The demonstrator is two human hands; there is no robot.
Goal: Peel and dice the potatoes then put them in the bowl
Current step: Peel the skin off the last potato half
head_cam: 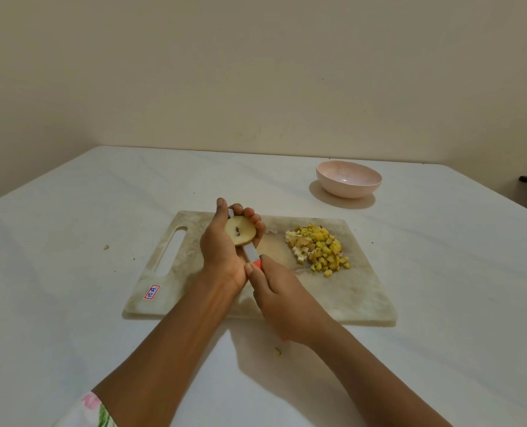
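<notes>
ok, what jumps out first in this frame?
The cut potato held in the left hand over the cutting board, with the right hand holding an orange-handled knife against it. Right of that, a pile of yellow dice sits on the board; the pink bowl beyond is empty.

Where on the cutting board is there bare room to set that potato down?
Bare board shows between the handle slot and the left hand, and at the front right corner. Crowded: the diced pile at right, the knife mid-board.
</notes>
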